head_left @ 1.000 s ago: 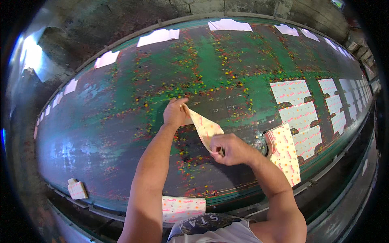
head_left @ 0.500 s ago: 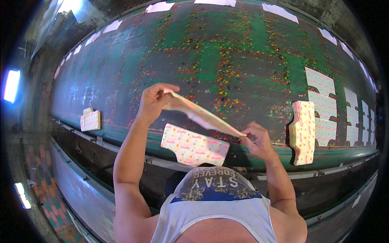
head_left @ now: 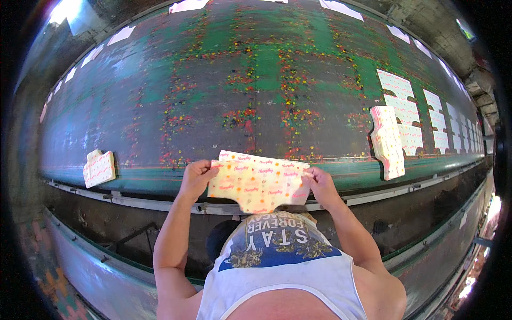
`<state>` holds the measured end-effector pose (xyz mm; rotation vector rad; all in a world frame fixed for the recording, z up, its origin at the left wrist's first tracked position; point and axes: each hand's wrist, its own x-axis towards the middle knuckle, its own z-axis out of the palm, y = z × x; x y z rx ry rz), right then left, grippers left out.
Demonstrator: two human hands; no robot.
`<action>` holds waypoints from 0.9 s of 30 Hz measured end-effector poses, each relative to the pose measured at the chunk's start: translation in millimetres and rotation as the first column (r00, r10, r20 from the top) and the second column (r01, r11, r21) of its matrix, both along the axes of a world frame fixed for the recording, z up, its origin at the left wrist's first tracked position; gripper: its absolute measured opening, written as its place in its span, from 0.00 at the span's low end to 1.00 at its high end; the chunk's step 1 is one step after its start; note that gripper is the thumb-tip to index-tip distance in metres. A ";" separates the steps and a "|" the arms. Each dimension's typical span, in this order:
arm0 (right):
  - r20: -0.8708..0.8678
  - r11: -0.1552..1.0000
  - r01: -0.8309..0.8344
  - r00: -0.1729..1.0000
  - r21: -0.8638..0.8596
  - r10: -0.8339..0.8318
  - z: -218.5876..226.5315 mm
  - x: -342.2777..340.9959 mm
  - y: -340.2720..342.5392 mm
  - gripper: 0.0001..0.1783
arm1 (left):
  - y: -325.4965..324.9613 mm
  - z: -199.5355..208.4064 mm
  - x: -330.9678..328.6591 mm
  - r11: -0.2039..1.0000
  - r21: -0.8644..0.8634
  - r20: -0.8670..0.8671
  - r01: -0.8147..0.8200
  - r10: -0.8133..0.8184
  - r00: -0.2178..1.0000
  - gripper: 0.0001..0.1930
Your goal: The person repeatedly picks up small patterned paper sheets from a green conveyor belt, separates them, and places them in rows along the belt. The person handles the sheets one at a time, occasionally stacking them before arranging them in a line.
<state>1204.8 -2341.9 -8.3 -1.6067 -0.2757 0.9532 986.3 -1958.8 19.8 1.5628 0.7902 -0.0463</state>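
Close in front of my body, a cut fabric piece with a pink-and-orange print on cream hangs spread between my hands. My left hand pinches its upper left corner between thumb and fingers. At the opposite corner, my right hand pinches it the same way. Behind it, another printed fabric piece shows as a strip along the top, lying at the near edge of the table; the rest of it is covered. The held piece's curved lower part reaches toward my shirt.
The long green table is speckled with coloured paint. To the right stands a tall stack of printed pieces, beside rows of laid-out pieces. A smaller stack lies at the left near edge. A metal rail runs along the table's front.
The fabric piece has come down from a slanted, edge-on hold above the table to lie over the other piece. My left hand has lowered toward me; my view has shifted.
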 end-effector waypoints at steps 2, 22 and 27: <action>0.112 0.987 0.126 0.987 -0.102 -0.114 -11.9 -5.2 9.2 0.14 | -3.9 -19.5 9.9 0.999 -0.035 0.003 -0.035 0.035 0.999 0.10; 0.598 0.899 0.297 0.800 -0.322 -0.050 -9.4 -42.5 0.4 0.22 | 0.1 -47.7 5.9 0.998 0.019 0.193 0.053 -0.056 0.980 0.21; 0.661 0.763 0.405 0.749 -0.504 0.039 -5.4 -40.8 7.4 0.22 | -2.5 -35.3 0.9 0.879 0.473 -0.038 0.064 -0.052 0.998 0.24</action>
